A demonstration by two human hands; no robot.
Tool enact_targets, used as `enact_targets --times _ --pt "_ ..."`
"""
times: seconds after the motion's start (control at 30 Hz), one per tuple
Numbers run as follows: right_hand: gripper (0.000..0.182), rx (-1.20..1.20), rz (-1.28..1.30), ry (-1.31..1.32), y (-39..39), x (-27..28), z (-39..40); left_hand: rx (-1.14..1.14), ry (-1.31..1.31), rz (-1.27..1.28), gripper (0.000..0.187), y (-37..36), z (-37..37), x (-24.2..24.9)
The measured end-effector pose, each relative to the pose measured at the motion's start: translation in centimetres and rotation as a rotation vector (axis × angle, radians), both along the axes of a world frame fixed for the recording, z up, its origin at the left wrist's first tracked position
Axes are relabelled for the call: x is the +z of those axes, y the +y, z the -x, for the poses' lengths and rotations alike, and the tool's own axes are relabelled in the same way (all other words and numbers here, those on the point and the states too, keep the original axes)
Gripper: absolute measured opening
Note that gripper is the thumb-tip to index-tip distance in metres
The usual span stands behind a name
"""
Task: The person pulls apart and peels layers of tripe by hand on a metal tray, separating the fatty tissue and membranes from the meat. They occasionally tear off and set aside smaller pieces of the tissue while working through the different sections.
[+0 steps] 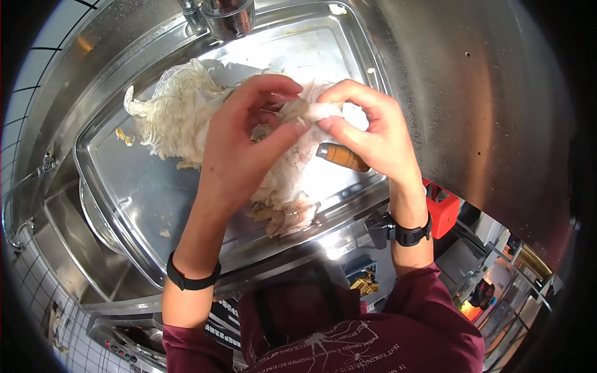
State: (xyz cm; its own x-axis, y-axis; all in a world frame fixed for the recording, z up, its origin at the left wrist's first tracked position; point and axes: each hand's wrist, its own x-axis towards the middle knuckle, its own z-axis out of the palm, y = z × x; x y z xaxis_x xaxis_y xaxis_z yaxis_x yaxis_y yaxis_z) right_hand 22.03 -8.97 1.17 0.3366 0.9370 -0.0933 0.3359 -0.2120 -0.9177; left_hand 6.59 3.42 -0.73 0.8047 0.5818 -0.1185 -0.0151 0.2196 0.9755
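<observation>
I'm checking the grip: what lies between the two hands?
In the head view, a pale piece of the whitish mass lies between the left hand and right hand.

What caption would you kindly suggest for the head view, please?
Left hand and right hand hold pale material over a metal tray, near a wooden handle.

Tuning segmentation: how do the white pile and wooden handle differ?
Colour: the white pile is white with yellowish patches; the wooden handle is brown with a dark end.
Surface: the pile is shaggy and ragged; the handle looks smooth.
Size: the pile sprawls widely; the handle is far smaller.
Shared: both show within the tray's outline.
</observation>
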Motion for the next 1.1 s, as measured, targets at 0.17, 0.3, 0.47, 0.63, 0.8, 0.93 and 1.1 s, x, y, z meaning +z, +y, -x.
enact_targets --times 0.17,0.3,0.47,0.63,0.8,0.93,1.1 --pt "0.014 -0.083 0.024 0.3 -0.9 -0.3 -0.4 0.056 0.129 -0.096 0.028 -0.1 0.5 -0.9" --pt "0.014 -0.199 -0.024 0.651 -1.2 -0.7 -0.4 0.093 0.112 -0.587 0.026 -1.2 0.2 -0.3" --pt "0.01 -0.191 -0.096 0.901 -0.8 -1.0 0.8 0.092 0.126 -0.679 0.026 -2.5 -0.9 -0.1" --pt "0.01 -0.196 -0.033 0.872 -0.8 -1.5 0.6 0.063 0.147 -0.578 0.022 -2.4 -0.8 -1.0" --pt "0.009 -0.225 -0.019 0.847 -1.1 -1.5 0.3 -0.037 0.055 -0.1 0.009 -1.2 -0.7 -1.2" --pt "0.012 -0.279 -0.084 0.591 -1.0 -2.1 0.2 -0.045 0.064 0.138 0.011 -0.5 -0.4 -0.9" --pt "0.005 -0.28 -0.122 0.543 -1.4 -2.1 0.2 0.02 -0.032 0.023 0.01 0.4 -0.5 -1.4"
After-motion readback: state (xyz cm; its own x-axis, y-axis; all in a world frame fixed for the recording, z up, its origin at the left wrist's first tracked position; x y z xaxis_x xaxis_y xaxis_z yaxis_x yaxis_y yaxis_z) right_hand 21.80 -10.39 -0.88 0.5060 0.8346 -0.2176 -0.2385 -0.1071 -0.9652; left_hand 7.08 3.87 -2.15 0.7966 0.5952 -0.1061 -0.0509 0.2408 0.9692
